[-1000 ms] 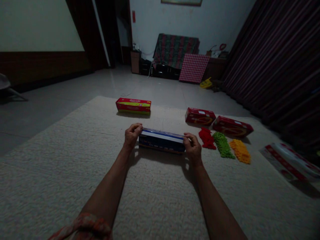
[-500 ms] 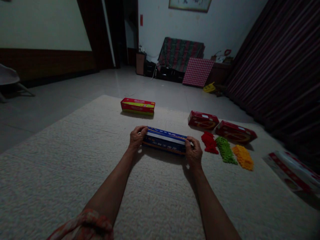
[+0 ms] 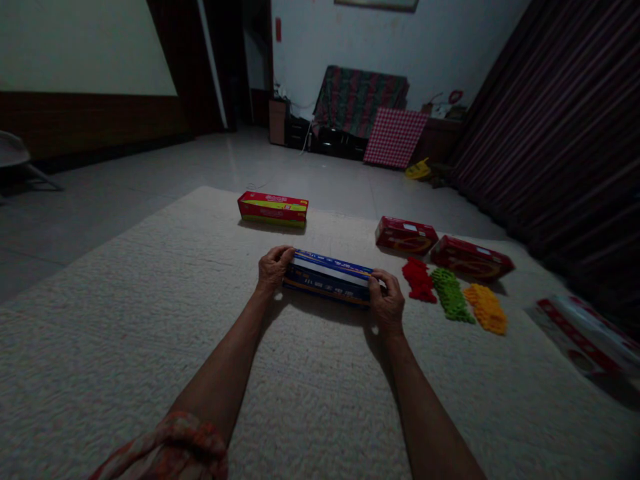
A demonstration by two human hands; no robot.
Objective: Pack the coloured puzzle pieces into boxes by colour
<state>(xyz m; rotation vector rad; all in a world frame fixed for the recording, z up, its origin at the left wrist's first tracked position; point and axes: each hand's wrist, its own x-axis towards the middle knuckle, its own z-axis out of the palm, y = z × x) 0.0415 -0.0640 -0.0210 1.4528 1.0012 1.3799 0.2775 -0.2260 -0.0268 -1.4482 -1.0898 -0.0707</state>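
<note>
Although the head view is dim, I see the left hand (image 3: 273,270) and right hand (image 3: 388,303) grasping opposite ends of a blue box (image 3: 330,280) over the pale mat (image 3: 320,393); whether box and mat touch, I cannot tell. Its far side is hidden, its lettering illegible. A red-and-white package (image 3: 583,337) blurs at right; the top edge crops a framed picture (image 3: 377,5).

Pale characters (image 3: 330,289) on blue box (image 3: 325,277), white lettering (image 3: 277,199) on red-yellow box (image 3: 273,210), too blurred to read
</note>
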